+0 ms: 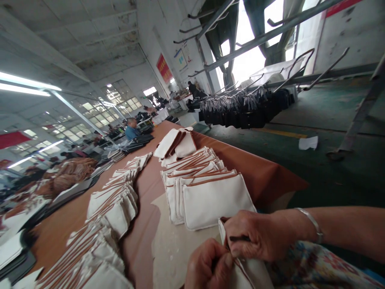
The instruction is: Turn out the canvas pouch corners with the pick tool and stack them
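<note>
At the lower right, a white pouch (251, 273) with brown edging is held close to my body, partly hidden by my hands. My left hand (207, 265) pinches its brown edge with thumb and bent fingers. Beside it, the closed fingers of my right hand (255, 235) grip the same edge higher up. A thin dark strip or tool (240, 238) shows between the right-hand fingers; I cannot make out its kind. Just beyond stands a row of similar white pouches (215, 200), leaning on one another.
Along the left of the brown-covered table (144, 212) runs a long overlapping row of white pouches (112, 208). More pouches (174, 142) lie at the far end. A metal rack (258, 40) with black bags (249, 114) stands right. A person (131, 129) sits farther off.
</note>
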A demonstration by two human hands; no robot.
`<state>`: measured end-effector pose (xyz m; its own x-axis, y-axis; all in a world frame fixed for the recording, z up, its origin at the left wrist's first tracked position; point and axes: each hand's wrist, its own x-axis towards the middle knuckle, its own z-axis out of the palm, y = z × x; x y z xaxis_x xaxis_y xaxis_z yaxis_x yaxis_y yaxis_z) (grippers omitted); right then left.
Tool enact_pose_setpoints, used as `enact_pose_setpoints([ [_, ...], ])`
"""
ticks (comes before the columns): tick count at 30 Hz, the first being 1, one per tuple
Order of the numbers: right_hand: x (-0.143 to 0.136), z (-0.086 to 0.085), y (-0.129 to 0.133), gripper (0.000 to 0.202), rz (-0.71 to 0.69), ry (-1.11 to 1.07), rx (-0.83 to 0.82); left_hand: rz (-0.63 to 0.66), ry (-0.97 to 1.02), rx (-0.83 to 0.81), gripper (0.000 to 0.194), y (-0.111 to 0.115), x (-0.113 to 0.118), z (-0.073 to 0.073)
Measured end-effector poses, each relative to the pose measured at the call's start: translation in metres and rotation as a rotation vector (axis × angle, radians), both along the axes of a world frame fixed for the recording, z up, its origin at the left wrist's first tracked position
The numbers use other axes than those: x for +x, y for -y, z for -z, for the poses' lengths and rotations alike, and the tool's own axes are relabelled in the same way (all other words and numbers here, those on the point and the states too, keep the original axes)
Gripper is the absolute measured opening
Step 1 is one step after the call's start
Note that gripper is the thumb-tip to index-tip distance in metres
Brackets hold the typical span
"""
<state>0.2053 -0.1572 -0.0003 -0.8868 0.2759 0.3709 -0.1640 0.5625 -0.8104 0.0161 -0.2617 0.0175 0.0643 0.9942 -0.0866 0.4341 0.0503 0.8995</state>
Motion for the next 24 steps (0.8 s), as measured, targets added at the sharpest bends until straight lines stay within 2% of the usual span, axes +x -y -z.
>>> enact_pose_setpoints([
  [4,0.001,0.003,0.002,0.035,0.026,0.010,-0.139,0.107,0.409,-0.267,0.051,-0.004,-0.013,0.007],
  [6,0.002,0.002,0.003,0.039,0.059,0.009,-0.208,0.167,0.505,-0.364,0.053,-0.004,-0.023,0.011],
  [9,0.001,0.004,0.005,0.044,0.068,-0.005,-0.248,0.241,0.472,-0.427,0.055,-0.003,-0.033,0.014],
  [11,-0.002,0.009,0.006,0.045,0.052,-0.021,-0.251,0.198,0.426,-0.420,0.057,-0.001,-0.033,0.013],
  [14,-0.010,0.018,0.003,0.051,0.027,-0.016,-0.280,0.091,0.287,-0.323,0.058,0.003,-0.027,0.006],
  [16,-0.015,0.016,-0.002,0.056,0.046,0.021,-0.272,0.032,0.175,-0.236,0.058,0.007,-0.021,-0.001],
  [18,-0.016,0.002,-0.008,0.056,0.152,0.054,-0.164,-0.079,0.061,-0.122,0.057,0.010,-0.017,-0.009],
  [21,-0.014,-0.035,-0.007,0.054,0.317,0.084,0.057,-0.253,-0.123,0.066,0.049,0.015,-0.011,-0.018],
  [24,-0.013,-0.059,0.006,0.059,0.316,0.215,0.102,-0.358,-0.174,0.171,0.041,0.016,-0.005,-0.024],
])
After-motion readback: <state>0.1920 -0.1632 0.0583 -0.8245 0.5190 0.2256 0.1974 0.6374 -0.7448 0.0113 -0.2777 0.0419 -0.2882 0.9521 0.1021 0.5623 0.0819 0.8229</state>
